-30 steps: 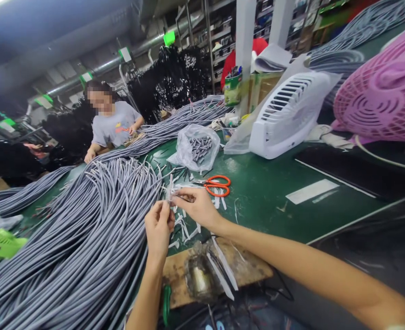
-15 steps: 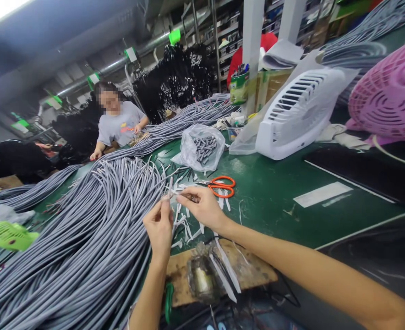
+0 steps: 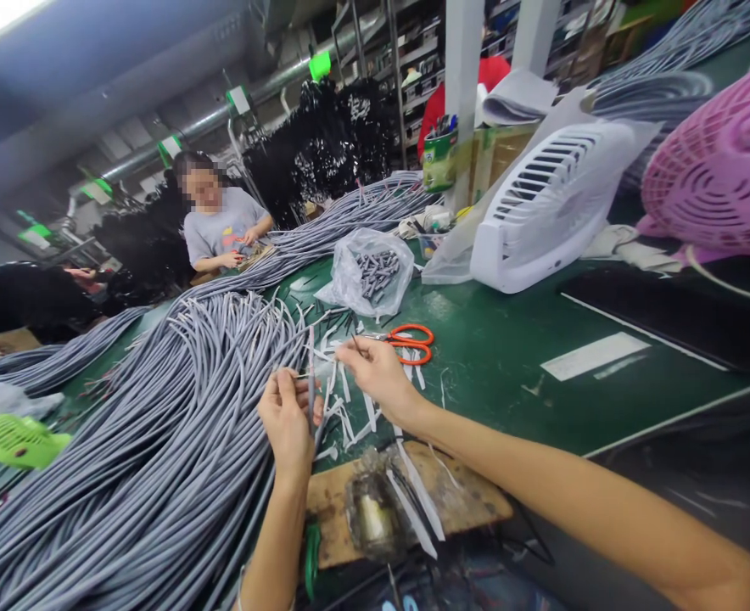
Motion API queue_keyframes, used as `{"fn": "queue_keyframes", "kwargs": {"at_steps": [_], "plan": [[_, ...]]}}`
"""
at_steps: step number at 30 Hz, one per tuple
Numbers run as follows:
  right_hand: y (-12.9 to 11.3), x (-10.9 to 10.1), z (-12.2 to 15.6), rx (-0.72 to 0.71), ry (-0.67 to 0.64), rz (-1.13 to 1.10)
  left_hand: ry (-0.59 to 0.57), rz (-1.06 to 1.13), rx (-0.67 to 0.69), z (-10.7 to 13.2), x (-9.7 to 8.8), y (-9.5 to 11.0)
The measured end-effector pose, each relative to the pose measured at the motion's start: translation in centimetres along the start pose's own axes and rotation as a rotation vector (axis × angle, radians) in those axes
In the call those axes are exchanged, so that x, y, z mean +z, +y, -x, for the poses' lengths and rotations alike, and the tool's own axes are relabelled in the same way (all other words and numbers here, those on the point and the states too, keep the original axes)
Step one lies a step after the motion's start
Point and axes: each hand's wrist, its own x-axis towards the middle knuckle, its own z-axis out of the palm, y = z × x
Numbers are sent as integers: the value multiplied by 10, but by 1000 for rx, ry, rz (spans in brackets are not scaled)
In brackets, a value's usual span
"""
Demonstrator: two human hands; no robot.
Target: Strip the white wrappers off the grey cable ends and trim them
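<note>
My left hand (image 3: 288,418) is closed on the end of a grey cable (image 3: 310,373), which stands upright from its fingers. My right hand (image 3: 375,373) is just to the right, fingertips pinched on a thin dark strand near the cable tip. Both hands hover over white cut scraps (image 3: 349,412) scattered on the green table (image 3: 502,365). A big heap of grey cables (image 3: 146,441) lies to the left of my hands. Orange-handled scissors (image 3: 406,344) rest just beyond my right hand.
A clear bag of small grey parts (image 3: 375,276) sits behind the scissors. A white fan (image 3: 553,204) and a pink fan (image 3: 719,170) stand at the right. A wooden board (image 3: 413,501) lies at the near edge. A person in a grey shirt (image 3: 222,229) works across the table.
My left hand has turned the cable end upright. My right hand has drawn away to the right, off the cable tip. The person across has brought the hands together.
</note>
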Motion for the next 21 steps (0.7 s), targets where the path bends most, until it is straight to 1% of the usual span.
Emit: {"fn": "queue_keyframes", "kwargs": {"at_steps": [3, 4, 5, 6, 8, 10, 12, 14, 15, 16, 18, 21], "plan": [[-2, -3, -3, -20, 29, -3, -168, -139, -111, 1, -6, 7], [-3, -5, -5, -37, 40, 11, -219, -200, -134, 1, -9, 9], [-4, -7, -6, -57, 60, 31, -243, -249, -132, 1, -11, 11], [-7, -10, -7, -84, 90, 61, -237, -280, -104, 1, -14, 12], [-12, -16, -8, -163, 160, 170, -159, -295, 3, 0, -17, 13], [-18, -21, -5, -265, 170, 385, -87, -283, 110, 0, -19, 14], [-21, -23, 0, -376, 68, 660, -46, -273, 193, 1, -20, 14], [-20, -22, 6, -504, -58, 853, -17, -278, 257, 2, -20, 13], [-19, -21, 10, -579, -96, 890, -7, -294, 284, 2, -20, 13], [-17, -19, 12, -657, -105, 892, -1, -318, 310, 3, -20, 12], [-14, -16, 17, -786, -67, 855, 1, -376, 354, 5, -21, 11], [-12, -14, 19, -882, -15, 855, 7, -451, 390, 8, -21, 9]]}}
